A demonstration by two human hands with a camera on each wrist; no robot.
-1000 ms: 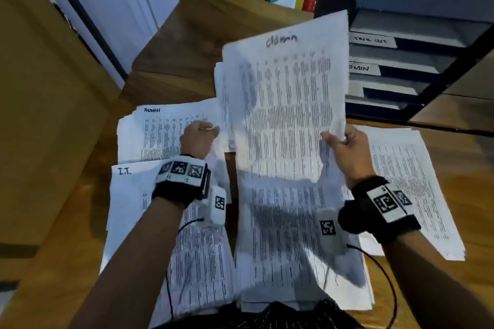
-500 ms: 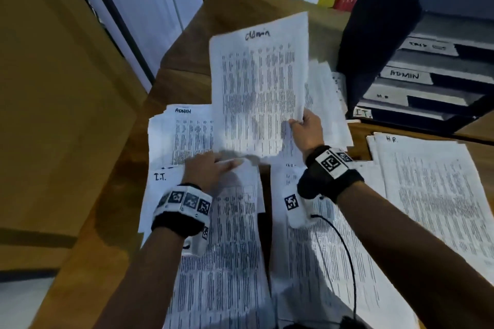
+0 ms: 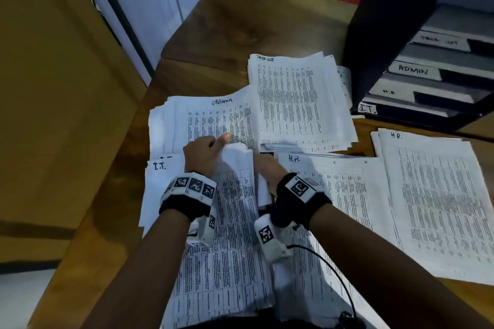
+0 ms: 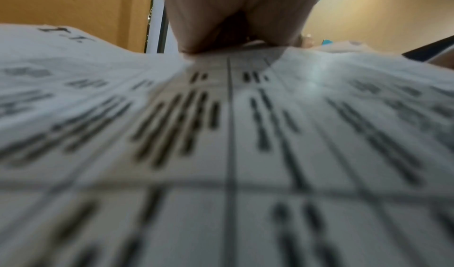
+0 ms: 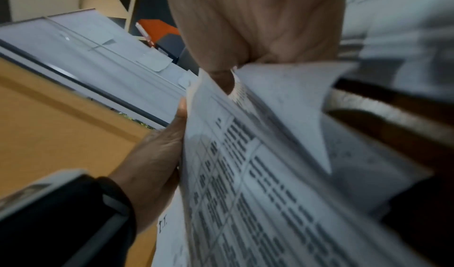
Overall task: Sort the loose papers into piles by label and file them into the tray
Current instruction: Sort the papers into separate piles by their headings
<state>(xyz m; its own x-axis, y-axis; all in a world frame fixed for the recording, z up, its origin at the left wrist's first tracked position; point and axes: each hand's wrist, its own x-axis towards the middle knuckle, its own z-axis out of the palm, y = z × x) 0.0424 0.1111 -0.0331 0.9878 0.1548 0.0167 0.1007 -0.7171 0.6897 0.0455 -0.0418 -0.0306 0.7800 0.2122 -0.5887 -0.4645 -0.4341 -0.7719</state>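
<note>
Sorted paper piles lie on the wooden desk: an "admin" pile [image 3: 211,120], a "Task list" pile [image 3: 294,99], an "I.T." pile [image 3: 163,181] and two "H.R." piles [image 3: 336,195] [image 3: 441,195]. My left hand [image 3: 224,141] grips the raised top edge of a printed sheet [image 3: 235,211] on the I.T. pile. My right hand [image 3: 263,165] holds the same sheet at its right top corner, fingers tucked under the curled paper [image 5: 282,100]. In the right wrist view my left hand [image 5: 159,150] clasps the sheet's edge. The black tray [image 3: 379,35] stands at the back right.
The tray's slots carry labels, among them "ADMIN" [image 3: 413,71], "H.R." [image 3: 389,91] and "I.T." [image 3: 367,109]. A wooden panel [image 3: 53,88] rises along the left. Bare desk [image 3: 240,21] shows behind the piles. A cable [image 3: 328,267] runs from my right wrist.
My right hand laid the "admin" sheet on the admin pile and came back to the I.T. pile. My left hand lifted the top edge of a sheet there, and both hands now hold it.
</note>
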